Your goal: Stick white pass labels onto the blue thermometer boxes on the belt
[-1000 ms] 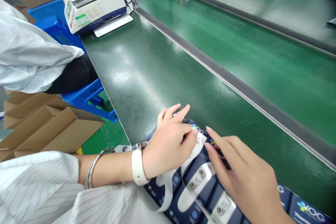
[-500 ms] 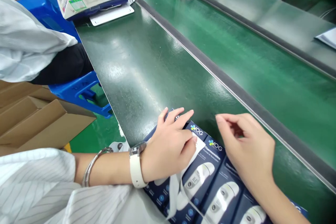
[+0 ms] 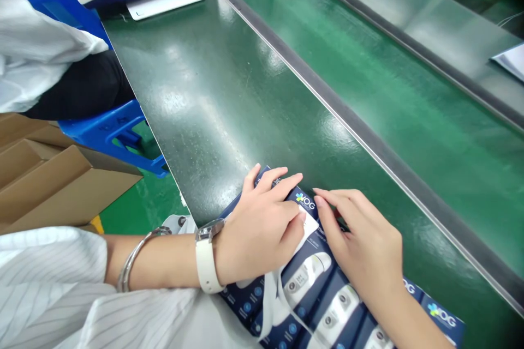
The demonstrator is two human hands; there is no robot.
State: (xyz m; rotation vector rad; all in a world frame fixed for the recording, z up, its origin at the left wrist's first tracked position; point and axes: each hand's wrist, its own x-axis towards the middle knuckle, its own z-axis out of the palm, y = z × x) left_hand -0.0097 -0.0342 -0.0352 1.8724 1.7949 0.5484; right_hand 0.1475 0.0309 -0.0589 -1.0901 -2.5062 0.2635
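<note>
Left hand (image 3: 260, 223) lies pressed over a white paper band (image 3: 308, 225), its grip unclear, on a row of navy thermometer cartons (image 3: 315, 305) on the dark green worktop (image 3: 204, 120). The band's loose length trails at 6 o'clock, unfastened. Right hand (image 3: 360, 234), narrowly curled and empty, rests on the cartons at 3 o'clock.

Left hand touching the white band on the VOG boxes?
Touching. The head view shows the left hand with its fingertips pressed onto the white band, which lies across the navy VOG box.
</note>
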